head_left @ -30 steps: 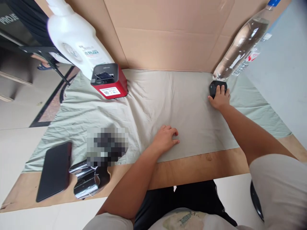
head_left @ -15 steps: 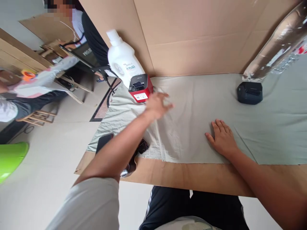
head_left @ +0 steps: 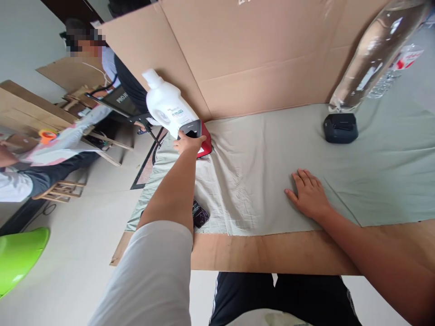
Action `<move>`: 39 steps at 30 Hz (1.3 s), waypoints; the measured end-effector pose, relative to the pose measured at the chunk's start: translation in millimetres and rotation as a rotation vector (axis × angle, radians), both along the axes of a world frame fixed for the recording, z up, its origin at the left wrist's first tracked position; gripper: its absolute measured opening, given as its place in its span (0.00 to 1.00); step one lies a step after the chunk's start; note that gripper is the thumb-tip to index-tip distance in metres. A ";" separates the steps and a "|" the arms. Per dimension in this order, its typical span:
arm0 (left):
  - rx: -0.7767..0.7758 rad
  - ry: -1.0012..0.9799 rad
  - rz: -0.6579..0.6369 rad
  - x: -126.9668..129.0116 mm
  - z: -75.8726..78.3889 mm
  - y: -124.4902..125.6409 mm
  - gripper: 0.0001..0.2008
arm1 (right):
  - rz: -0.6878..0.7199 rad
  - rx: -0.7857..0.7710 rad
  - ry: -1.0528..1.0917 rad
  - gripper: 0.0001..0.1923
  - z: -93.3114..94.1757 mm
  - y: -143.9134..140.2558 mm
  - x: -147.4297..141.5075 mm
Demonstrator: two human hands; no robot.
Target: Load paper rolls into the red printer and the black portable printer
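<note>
Red device sits at the far left of the grey-green cloth, right beside the white detergent bottle and just in front of the cardboard backing. Left hand lies over the device's near-left side, fingers curled on its black top edge, touching it; can't tell if it is actually gripped or just rested on. Most of the device is hidden by that hand. Right hand lies flat on the cloth, palm down, fingers spread a little, holding nothing. Small black device stands far right on the cloth, well apart from both hands, next to the base of a clear water bottle. Dark shiny item peeks out under the left forearm at the cloth's near edge. Wooden tabletop shows below the cloth. Another person is seated at back left; green object at lower left.
</note>
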State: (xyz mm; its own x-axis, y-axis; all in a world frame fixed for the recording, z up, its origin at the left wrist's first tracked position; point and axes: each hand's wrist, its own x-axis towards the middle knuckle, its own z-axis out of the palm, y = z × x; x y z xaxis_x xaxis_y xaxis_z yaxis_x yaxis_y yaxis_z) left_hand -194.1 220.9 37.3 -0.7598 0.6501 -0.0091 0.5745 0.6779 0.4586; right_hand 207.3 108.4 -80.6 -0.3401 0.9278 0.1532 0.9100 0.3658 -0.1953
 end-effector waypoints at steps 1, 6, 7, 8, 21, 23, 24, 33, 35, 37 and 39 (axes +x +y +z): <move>0.013 0.006 0.053 6.8 4.1 -4.2 0.48 | -0.003 -0.009 0.006 0.34 0.4 -0.4 0.4; 0.126 0.078 -0.071 55.2 27.0 -56.1 0.44 | 0.012 -0.089 0.191 0.32 6.4 7.2 1.5; 0.170 0.098 -0.143 68.1 29.7 -71.5 0.44 | 0.030 -0.101 0.286 0.33 9.9 11.7 -1.7; 0.220 0.110 -0.224 82.2 31.3 -87.4 0.44 | 0.051 -0.105 0.404 0.34 14.2 16.8 -6.9; 0.579 -0.057 -0.479 260.0 -33.2 -236.4 0.49 | 0.116 -0.328 1.492 0.31 36.9 27.1 -48.6; 0.566 -0.094 -0.520 263.0 -41.9 -242.3 0.44 | 0.147 -0.428 1.515 0.31 30.3 30.0 -42.3; 0.558 -0.113 -0.533 262.4 -45.9 -244.3 0.42 | 0.152 -0.464 1.525 0.31 27.4 31.7 -40.3; 0.726 -0.781 -0.443 210.2 -60.4 -230.1 0.26 | 0.302 -0.114 1.197 0.21 59.5 15.8 -8.9; 0.665 -0.980 -0.404 197.1 -54.7 -215.6 0.28 | 0.497 0.023 1.002 0.16 72.5 4.7 -0.7; 0.572 -1.104 -0.419 188.2 -48.3 -201.3 0.34 | 0.643 0.145 0.840 0.12 78.4 -7.1 4.5; 0.497 -1.161 -0.439 184.1 -43.8 -190.1 0.39 | 0.689 0.279 0.745 0.10 76.0 -18.0 6.5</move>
